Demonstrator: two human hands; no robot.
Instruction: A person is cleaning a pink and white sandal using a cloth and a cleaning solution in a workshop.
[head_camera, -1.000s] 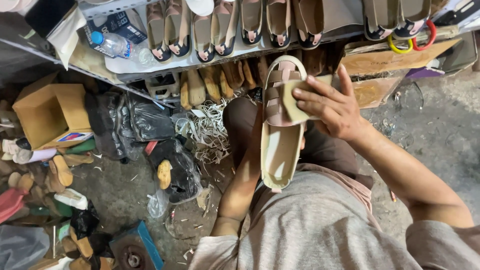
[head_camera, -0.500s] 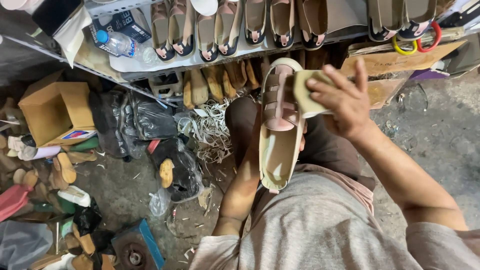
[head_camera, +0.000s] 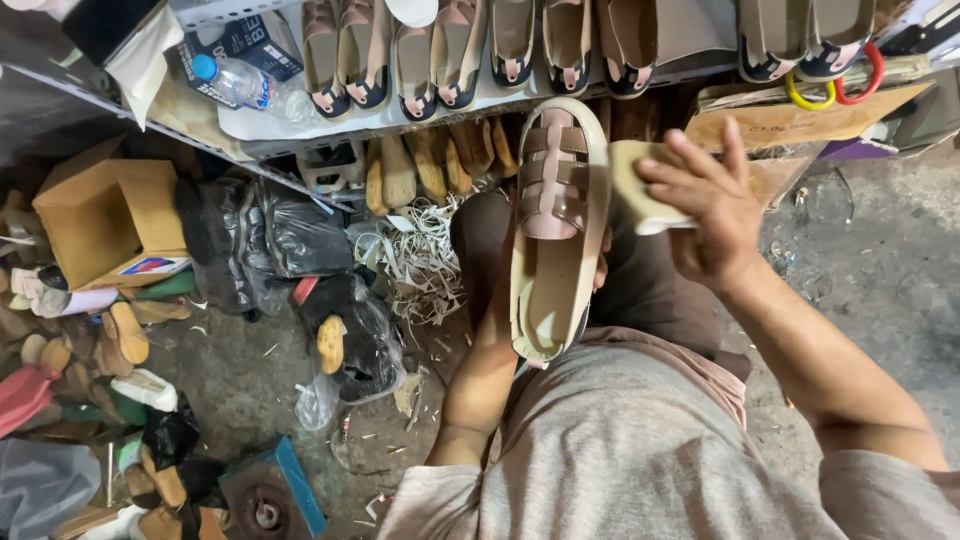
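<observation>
Above my lap, a shelf (head_camera: 250, 125) carries a row of finished sandals (head_camera: 460, 50). My left hand (head_camera: 598, 265), mostly hidden, holds a pink-strapped sandal (head_camera: 555, 230) over my knee from beneath; my right hand (head_camera: 705, 205) pinches a pale sponge block (head_camera: 635, 180) beside its edge.

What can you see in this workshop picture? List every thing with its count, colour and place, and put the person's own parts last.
sandal: one, cream sole with pink straps, held up at centre
pad: one, pale cream, beside the sandal's right edge
shelf sandals: a row, tan and pink, top shelf
bottle: one, clear with blue cap, shelf left
box: one, brown cardboard, left
black bags: several, floor under the shelf
rings: two, yellow and red, upper right
left hand: mostly hidden behind the sandal
right hand: grips the pad
</observation>
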